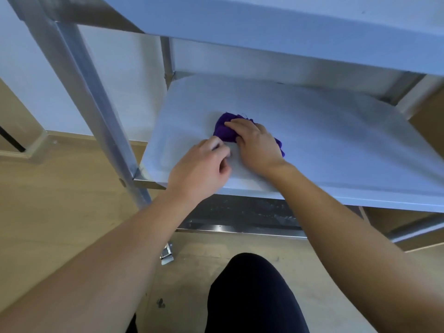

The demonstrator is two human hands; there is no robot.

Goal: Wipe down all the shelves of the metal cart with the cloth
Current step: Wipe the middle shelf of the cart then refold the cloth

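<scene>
Head view: right hand (pixel 258 144) clutches the bunched purple cloth (pixel 224 128) on the metal cart's middle shelf (pixel 341 150), mid-wipe. Left hand (pixel 199 170) sits curled just beside it, grip unclear. Next, I'd judge, sweep rightward, then the bottom shelf (pixel 240 211).

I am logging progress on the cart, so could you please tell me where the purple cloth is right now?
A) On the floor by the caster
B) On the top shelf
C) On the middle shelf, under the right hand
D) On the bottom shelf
C: the purple cloth lies bunched on the middle shelf, with the right hand gripping it from above.
</scene>
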